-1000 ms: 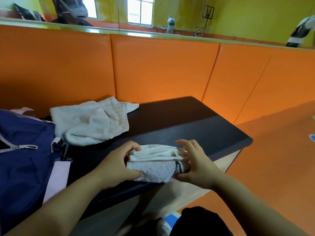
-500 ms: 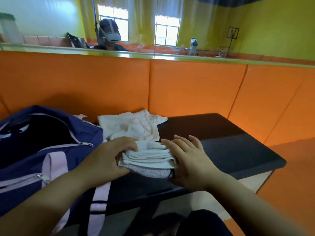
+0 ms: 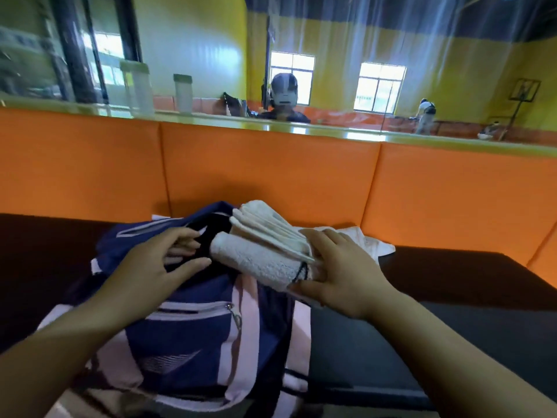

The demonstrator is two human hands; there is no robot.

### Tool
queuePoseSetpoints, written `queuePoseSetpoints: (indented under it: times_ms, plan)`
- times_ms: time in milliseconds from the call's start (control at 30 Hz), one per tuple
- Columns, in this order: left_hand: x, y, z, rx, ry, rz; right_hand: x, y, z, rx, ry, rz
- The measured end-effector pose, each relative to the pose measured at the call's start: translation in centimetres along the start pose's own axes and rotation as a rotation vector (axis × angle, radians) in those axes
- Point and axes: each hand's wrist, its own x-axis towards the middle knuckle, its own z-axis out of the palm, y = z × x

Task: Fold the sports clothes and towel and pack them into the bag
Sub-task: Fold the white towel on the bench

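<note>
A folded white towel [image 3: 265, 245] is tilted over the open mouth of the navy and pink sports bag [image 3: 193, 327], which stands on the dark bench. My right hand [image 3: 337, 273] grips the towel's near right end, fingers on top and thumb beneath. My left hand [image 3: 159, 260] is at the bag's dark opening, with its fingers over the near rim of the mouth. A crumpled white garment [image 3: 367, 241] lies on the bench behind my right hand, mostly hidden by it.
The dark bench [image 3: 452, 297] runs left to right against orange wall padding [image 3: 271, 176]. A mirror above it reflects a yellow hall, windows and distant people. The bench's front edge drops away at the bottom right.
The towel has been lifted off the bench and carried left to the bag's mouth. My left hand has let go of it and now reaches into the bag's opening.
</note>
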Motion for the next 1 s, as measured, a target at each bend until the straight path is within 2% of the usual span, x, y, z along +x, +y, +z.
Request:
queuePoseSetpoints:
  times_ms: [100, 200, 267, 333, 467, 633, 1000]
  plan:
    - [0.1, -3.0, -3.2, 0.199, -0.014, -0.017, 2.6, -1.5, 0.5, -0.01, 0.055, 0.009]
    - [0.3, -6.4, -5.4, 0.581, -0.17, -0.055, 4.9, -3.1, 1.4, -0.037, 0.053, -0.014]
    - [0.4, -7.9, -6.3, 0.786, -0.241, -0.171, 6.4, -4.0, 2.0, -0.073, 0.021, -0.037]
    - [0.7, -9.0, -6.7, 0.859, -0.322, -0.308, 7.7, -4.8, 2.6, -0.118, -0.012, -0.083]
    - [1.5, -9.8, -7.0, 0.864, -0.403, -0.436, 9.7, -6.2, 3.5, -0.223, -0.058, -0.202]
    - [2.6, -10.5, -6.2, 0.678, -0.332, -0.462, 10.9, -6.8, 3.9, -0.241, -0.047, -0.274]
    - [3.8, -12.2, -5.7, 0.604, -0.416, -0.377, 11.7, -7.0, 5.0, -0.247, 0.07, -0.316]
